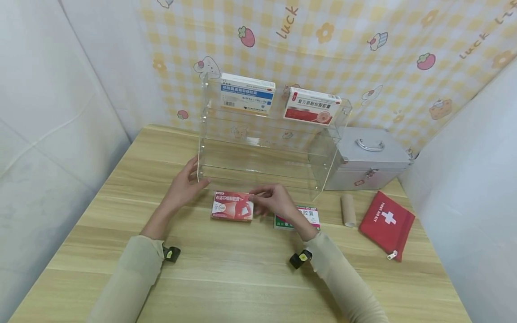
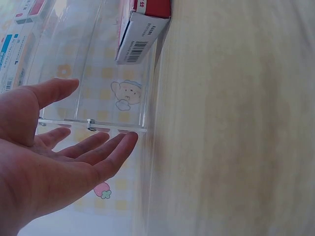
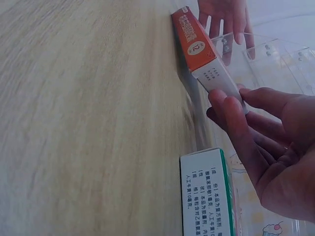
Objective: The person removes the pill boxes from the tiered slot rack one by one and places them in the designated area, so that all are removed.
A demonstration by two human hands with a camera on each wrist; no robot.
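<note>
A red and white medicine box (image 1: 232,207) lies in front of the clear acrylic rack (image 1: 250,170), close to its bottom edge. My right hand (image 1: 276,202) pinches the box's right end between thumb and fingers; the right wrist view shows the box (image 3: 197,42) tilted. At the rack's left side is my left hand (image 1: 183,188), its thumb in front and its fingers loosely extended by the side panel. Whether those fingertips touch the panel is hard to tell. Beneath my right forearm sits a green and white medicine box (image 1: 283,223), partly hidden.
On the rack's top tier stand a blue and white medicine box (image 1: 247,95) and a red and white capsule box (image 1: 312,107). To the right are a silver case (image 1: 365,157), a cardboard tube (image 1: 348,210) and a red first aid pouch (image 1: 385,224). A patterned cloth hangs behind.
</note>
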